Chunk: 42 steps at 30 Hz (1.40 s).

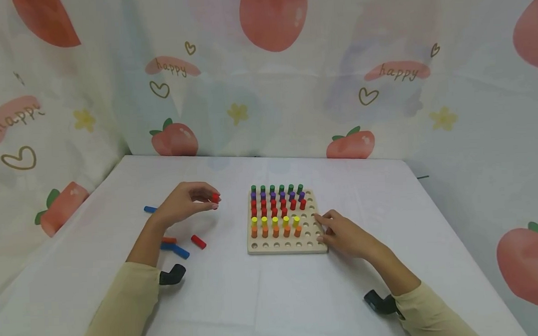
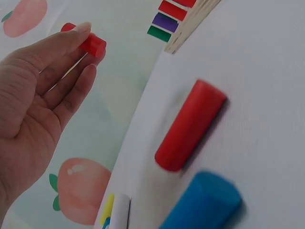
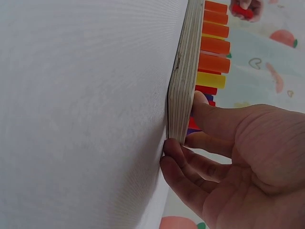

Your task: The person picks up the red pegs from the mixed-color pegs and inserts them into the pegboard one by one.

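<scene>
My left hand (image 1: 185,204) is raised over the left part of the table and pinches a red peg (image 2: 95,45) between thumb and fingertips. To its right lies a wooden pegboard (image 1: 304,249) with upright rows of green, purple, red, yellow and orange pegs, ordered from back to front. Bare holes show along its front row and right side. At the board's right edge, my right hand (image 1: 346,235) grips it. In the right wrist view the thumb (image 3: 202,107) lies on top of the board's edge, with the other fingers against its side and low by the tablecloth.
A loose red peg (image 1: 198,241) lies left of the board. Near the left forearm are blue pegs (image 1: 180,251) and an orange peg (image 1: 169,240); another blue peg (image 1: 150,209) lies farther back. A patterned curtain (image 1: 257,103) hangs behind the white table (image 1: 220,300).
</scene>
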Motion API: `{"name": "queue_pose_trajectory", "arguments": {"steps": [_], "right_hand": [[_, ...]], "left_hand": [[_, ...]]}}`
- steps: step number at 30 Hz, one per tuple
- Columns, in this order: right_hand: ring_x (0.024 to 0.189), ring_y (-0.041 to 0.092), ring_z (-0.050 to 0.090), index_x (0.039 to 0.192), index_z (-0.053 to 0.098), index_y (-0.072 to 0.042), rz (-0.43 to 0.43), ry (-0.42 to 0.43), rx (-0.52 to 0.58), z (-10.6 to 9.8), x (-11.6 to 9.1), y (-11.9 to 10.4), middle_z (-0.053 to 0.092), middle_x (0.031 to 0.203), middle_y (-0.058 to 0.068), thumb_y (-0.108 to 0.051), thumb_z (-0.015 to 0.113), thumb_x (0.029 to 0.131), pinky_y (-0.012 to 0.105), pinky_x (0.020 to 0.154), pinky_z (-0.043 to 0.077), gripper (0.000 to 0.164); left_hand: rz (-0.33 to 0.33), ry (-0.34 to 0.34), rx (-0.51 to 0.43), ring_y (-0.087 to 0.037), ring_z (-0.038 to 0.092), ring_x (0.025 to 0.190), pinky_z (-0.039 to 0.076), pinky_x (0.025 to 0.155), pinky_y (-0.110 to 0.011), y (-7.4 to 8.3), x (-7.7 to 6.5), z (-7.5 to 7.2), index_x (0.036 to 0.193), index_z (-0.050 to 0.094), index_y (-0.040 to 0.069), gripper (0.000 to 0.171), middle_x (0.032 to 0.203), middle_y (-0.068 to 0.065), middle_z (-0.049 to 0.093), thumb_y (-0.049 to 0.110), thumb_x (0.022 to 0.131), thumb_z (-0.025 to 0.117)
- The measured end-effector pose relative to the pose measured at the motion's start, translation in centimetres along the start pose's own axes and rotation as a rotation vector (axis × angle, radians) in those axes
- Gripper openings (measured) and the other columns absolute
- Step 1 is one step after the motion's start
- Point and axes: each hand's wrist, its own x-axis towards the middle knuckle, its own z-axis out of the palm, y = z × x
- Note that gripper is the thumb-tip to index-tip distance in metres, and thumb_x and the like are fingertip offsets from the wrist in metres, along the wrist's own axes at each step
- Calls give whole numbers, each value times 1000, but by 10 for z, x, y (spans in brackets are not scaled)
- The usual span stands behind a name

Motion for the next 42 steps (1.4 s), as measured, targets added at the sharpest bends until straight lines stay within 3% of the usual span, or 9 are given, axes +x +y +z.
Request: {"name": "queue_pose_trajectory", "arguments": {"steps": [16, 23, 30, 42], "right_hand": [[88, 17, 53, 149, 49, 6, -17, 8, -10, 0, -1, -1, 56, 122, 15, -19, 73, 99, 31, 73, 50, 61], [88, 17, 53, 150, 49, 5, -1, 6, -13, 1, -2, 0, 56, 122, 15, -19, 73, 99, 32, 74, 51, 61], [89, 18, 53, 150, 49, 4, 12, 6, -9, 0, -2, 0, 56, 122, 15, -20, 73, 99, 32, 75, 51, 62], [87, 17, 53, 149, 49, 5, -4, 7, -9, 1, -1, 0, 57, 122, 16, -20, 73, 99, 31, 74, 51, 61]], "left_hand": [[45, -18, -31, -18, 70, 98, 56, 92, -33, 13, 27, 31, 116, 75, 11, 28, 105, 0, 74, 14, 90, 83], [49, -29, -37, -18, 70, 98, 56, 92, -35, 16, 35, 41, 118, 75, 10, 28, 106, 1, 74, 15, 91, 82], [43, -52, -49, -19, 69, 99, 55, 95, -36, 22, 41, 51, 121, 73, 3, 32, 107, 0, 74, 13, 92, 82], [51, -79, -52, -18, 68, 100, 55, 95, -36, 29, 52, 72, 119, 75, 6, 30, 107, 1, 73, 14, 91, 83]]}}
